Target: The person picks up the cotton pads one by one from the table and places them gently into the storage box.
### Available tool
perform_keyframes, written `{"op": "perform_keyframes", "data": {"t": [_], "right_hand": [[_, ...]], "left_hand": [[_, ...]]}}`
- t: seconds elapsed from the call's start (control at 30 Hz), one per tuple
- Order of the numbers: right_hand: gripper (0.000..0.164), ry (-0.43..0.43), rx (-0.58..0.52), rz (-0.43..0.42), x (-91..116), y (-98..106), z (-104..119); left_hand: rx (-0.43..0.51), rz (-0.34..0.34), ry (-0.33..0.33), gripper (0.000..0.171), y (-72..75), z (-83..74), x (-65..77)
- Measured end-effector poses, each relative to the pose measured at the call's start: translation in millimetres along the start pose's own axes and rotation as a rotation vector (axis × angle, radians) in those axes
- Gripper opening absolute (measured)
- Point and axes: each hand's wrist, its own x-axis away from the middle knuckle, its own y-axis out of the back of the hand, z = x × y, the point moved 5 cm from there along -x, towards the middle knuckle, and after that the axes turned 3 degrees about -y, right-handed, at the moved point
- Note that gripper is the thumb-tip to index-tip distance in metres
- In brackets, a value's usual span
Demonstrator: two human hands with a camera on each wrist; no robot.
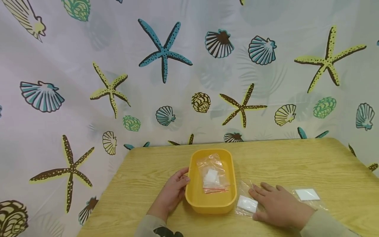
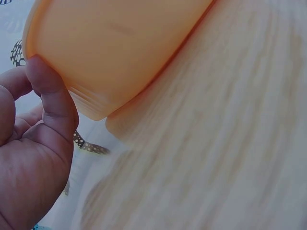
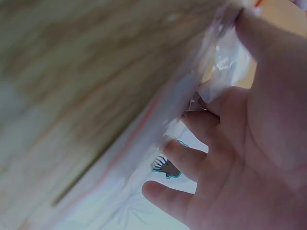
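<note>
My left hand (image 1: 173,189) grips the left rim of a yellow plastic bin (image 1: 193,196), its thumb at the edge in the left wrist view. Inside the bin lie clear zip bags (image 1: 211,176) with white contents and red seal lines. To the right of the bin, my right hand (image 1: 276,204) lies over a clear zip bag (image 1: 247,204) holding a white rectangular piece. Its fingers are spread and fairly straight, touching the bag's edge. In the right wrist view, the clear plastic (image 3: 225,62) is at the fingertips, partly blurred.
Another clear bag with a white rectangle (image 1: 308,194) lies on the wooden table (image 1: 281,161), right of my right hand and partly behind the wrist. A white curtain (image 1: 183,69) printed with starfish and shells hangs behind the table and along its sides.
</note>
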Motion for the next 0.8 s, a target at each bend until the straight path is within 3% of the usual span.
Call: {"op": "perform_keyframes", "data": {"t": [0.2, 0.43, 0.8], "right_hand": [[0.060, 0.013, 0.080, -0.030, -2, 4, 3], [0.049, 0.097, 0.196, -0.075, 0, 7, 4], [0.051, 0.060, 0.105, -0.191, 8, 28, -11]], "left_hand": [[-0.020, 0.005, -0.004, 0.050, 1.5, -4.0, -0.2], [-0.020, 0.008, -0.001, 0.050, 1.1, -0.8, 0.2], [-0.038, -0.001, -0.003, 0.050, 0.8, -0.4, 1.7]]}}
